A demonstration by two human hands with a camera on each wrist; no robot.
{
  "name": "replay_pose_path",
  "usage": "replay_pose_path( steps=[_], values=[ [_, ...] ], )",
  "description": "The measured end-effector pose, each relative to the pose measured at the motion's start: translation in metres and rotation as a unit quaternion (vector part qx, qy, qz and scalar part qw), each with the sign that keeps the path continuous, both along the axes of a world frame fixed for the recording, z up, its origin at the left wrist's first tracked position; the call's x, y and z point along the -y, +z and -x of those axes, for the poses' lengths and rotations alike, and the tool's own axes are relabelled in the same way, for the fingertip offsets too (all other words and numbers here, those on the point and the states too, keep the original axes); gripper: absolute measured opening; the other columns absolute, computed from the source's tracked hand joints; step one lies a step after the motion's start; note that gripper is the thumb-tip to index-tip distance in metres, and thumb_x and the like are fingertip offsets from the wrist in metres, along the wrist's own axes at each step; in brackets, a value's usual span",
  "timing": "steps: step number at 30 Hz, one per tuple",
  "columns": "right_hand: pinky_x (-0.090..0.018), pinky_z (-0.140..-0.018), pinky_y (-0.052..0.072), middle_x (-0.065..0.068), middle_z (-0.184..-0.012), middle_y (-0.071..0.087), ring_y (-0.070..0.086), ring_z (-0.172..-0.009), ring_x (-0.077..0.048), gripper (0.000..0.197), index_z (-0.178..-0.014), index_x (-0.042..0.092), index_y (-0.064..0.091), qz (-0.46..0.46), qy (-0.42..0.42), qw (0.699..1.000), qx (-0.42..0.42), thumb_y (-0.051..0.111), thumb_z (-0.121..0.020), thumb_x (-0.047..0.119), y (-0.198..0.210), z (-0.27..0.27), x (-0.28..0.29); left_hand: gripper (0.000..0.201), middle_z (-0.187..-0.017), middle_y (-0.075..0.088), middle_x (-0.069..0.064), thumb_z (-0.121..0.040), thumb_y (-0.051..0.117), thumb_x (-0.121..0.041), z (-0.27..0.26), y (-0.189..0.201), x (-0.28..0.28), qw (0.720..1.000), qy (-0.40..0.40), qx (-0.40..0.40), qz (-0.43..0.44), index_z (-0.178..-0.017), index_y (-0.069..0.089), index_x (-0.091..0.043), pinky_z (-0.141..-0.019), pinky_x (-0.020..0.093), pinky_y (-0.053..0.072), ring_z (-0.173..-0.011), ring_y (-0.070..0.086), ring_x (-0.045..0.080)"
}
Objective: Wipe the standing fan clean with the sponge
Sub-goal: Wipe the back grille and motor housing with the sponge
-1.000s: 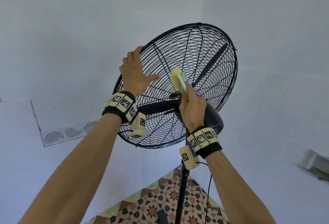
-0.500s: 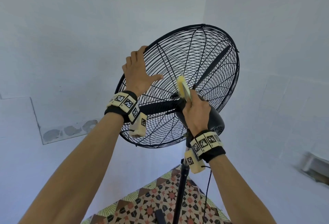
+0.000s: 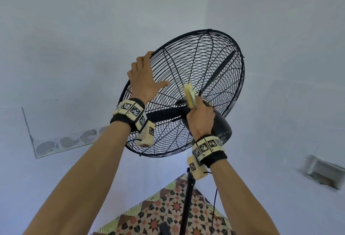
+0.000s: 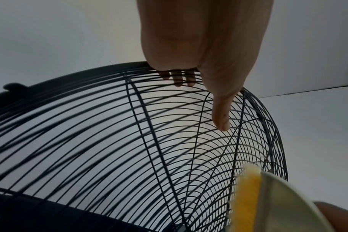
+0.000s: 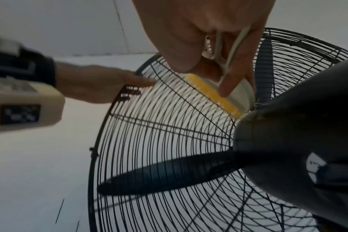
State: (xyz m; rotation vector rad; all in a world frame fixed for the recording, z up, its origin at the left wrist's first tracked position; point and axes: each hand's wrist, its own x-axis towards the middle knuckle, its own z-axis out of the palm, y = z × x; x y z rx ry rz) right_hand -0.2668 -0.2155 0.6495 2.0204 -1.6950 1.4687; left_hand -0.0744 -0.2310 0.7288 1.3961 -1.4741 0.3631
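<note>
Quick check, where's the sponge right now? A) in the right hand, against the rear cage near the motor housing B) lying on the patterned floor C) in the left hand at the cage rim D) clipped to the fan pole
A: the right hand grips the sponge, its yellow edge on the cage wires beside the motor housing; the left hand only holds the rim.

A black standing fan with a round wire cage (image 3: 197,70) tilts back on a thin pole, blades at rest. A yellow sponge with a pale plastic holder (image 3: 190,95) presses edge-on against the rear grille, at twelve o'clock of the motor housing.
</note>
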Motion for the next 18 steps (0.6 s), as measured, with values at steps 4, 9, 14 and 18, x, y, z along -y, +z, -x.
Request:
replay_pose_path(
  steps=[4, 9, 14, 18],
  values=[
    [-0.042, -0.072, 0.060, -0.013, -0.087, 0.074, 0.065, -0.070, -0.028, 0.029, -0.128, 0.007, 0.062, 0.082, 0.038, 0.996, 0.003, 0.058, -0.099, 0.007, 0.019, -0.016, -0.005, 0.111, -0.148, 0.042, 0.009, -0.070, 0.089, -0.057, -0.003, -0.002, -0.001, 1.000, 0.003, -0.006, -0.006, -0.157, 0.029, -0.022, -0.106, 0.050, 0.032, -0.134, 0.039, 0.033],
    [-0.019, -0.068, 0.051, -0.006, -0.097, 0.070, 0.059, -0.079, -0.013, 0.031, -0.127, 0.009, 0.067, 0.146, 0.096, 0.983, 0.056, 0.066, -0.096, 0.011, 0.048, -0.017, -0.020, 0.107, -0.147, 0.043, 0.007, -0.071, 0.088, -0.055, -0.008, -0.006, -0.004, 1.000, -0.018, -0.004, 0.002, -0.155, 0.032, -0.021, -0.106, 0.051, 0.034, -0.133, 0.041, 0.031],
    [-0.012, -0.089, 0.052, 0.008, -0.109, 0.069, 0.063, -0.093, 0.002, 0.034, -0.127, 0.018, 0.062, 0.136, 0.165, 0.961, 0.178, 0.070, -0.094, 0.015, 0.053, -0.013, -0.041, 0.104, -0.148, 0.041, 0.004, -0.070, 0.090, -0.054, -0.027, -0.027, -0.006, 0.997, -0.046, -0.068, -0.014, -0.153, 0.032, -0.025, -0.105, 0.059, 0.040, -0.132, 0.043, 0.030],
    [-0.014, -0.079, 0.057, 0.007, -0.098, 0.073, 0.065, -0.083, 0.015, 0.023, -0.116, 0.013, 0.071, 0.224, 0.157, 0.935, 0.226, 0.074, -0.094, 0.016, 0.069, -0.023, -0.049, 0.108, -0.151, 0.044, 0.003, -0.069, 0.091, -0.055, -0.042, -0.052, -0.012, 0.992, -0.061, -0.105, -0.030, -0.154, 0.029, -0.028, -0.109, 0.058, 0.036, -0.135, 0.043, 0.029]
  ],
)
